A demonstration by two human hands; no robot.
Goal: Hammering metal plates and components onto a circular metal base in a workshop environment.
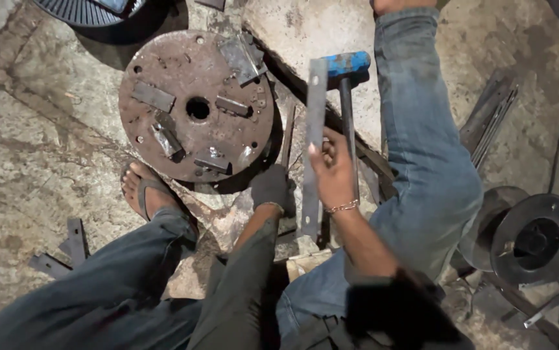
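Right hand: the right hand (333, 170) is closed around a flat metal bar (313, 146), gripping near its middle.
Bar: long axis close to upright in the view, top end towards the hammer (346, 91), lower end near the knee.
Left hand: the left hand (272, 188), gloved and dark, looks curled; what it touches is hard to tell.
Beyond: a rusty round plate (196, 107) carries small metal pieces.

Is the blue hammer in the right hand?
No. The right hand holds a flat metal strip; the blue hammer lies on the ground behind it.
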